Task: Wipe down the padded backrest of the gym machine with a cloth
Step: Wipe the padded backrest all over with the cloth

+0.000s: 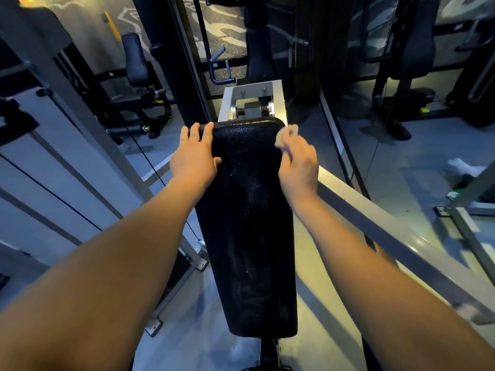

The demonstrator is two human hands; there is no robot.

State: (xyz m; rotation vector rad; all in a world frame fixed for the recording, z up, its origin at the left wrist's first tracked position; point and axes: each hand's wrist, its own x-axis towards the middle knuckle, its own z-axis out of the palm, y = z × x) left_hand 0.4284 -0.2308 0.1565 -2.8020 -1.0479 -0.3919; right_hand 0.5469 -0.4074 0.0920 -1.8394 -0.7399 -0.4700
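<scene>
Far left: another seated machine (136,76) was seen well apart, not involved.

Left hand (195,153) was clamped on the top-left corner of the padded backrest (249,236). Fingers were hooked over the top edge and the thumb was laid on the face. Judged as bracing, so the pad would be kept from rocking while rubbed.

Backrest was found centre frame: long, black, textured, its top just in front of a grey steel bracket (251,103). Pale streaks and specks were visible mid-face; moisture or dust could not be told.

Cloth (288,135), small and pale, was bunched at the top-right corner, touching the pad edge. It was pinched in the right hand (298,167), fingers curled round it. The wad was probably kept small so pressure was concentrated on the corner.

Grey rail (388,226) was seen just right of the pad, under the right forearm.

Step judged: top edge being worked, streaked lower face likely left to do.
</scene>
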